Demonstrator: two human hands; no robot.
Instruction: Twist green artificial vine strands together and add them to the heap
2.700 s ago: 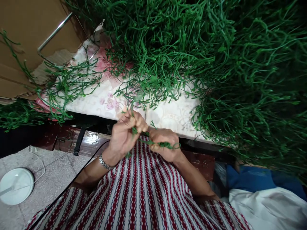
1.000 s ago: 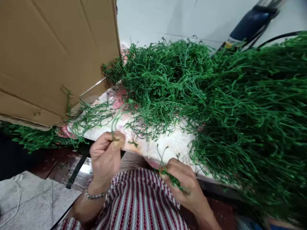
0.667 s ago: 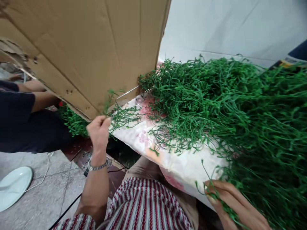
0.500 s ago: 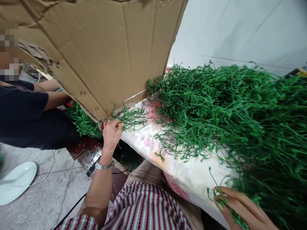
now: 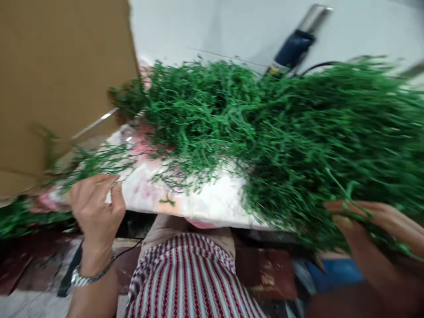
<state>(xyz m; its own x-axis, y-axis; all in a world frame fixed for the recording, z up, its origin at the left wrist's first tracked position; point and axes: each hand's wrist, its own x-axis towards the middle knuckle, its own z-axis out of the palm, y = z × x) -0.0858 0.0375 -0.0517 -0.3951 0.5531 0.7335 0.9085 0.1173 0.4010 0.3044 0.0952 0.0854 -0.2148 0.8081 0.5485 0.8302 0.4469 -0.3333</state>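
Observation:
My left hand (image 5: 96,205), with a metal watch at the wrist, is at the left end of the flower-patterned cloth (image 5: 142,187). Its fingers are curled with thumb and forefinger close together, and what they pinch cannot be made out. Beside them lies a small loose bunch of thin green artificial stems (image 5: 102,161). At the right, my right hand (image 5: 374,225) grips a few green plastic stems (image 5: 353,198) between thumb and fingers, over the edge of a big green stem pile (image 5: 298,132). The right side is blurred by motion.
A tall cardboard sheet (image 5: 66,57) stands at the left. Behind the pile, against the white surface, rests a dark blue tool with a metal nozzle (image 5: 293,51), like a heat gun. One short green piece (image 5: 167,202) lies near the cloth's front edge. Something blue (image 5: 338,269) is below right.
The view has swung right, bringing the blue tool in and taking the co-worker out. My right hand, still holding stems, has gone from the cloth's front to the pile's right part.

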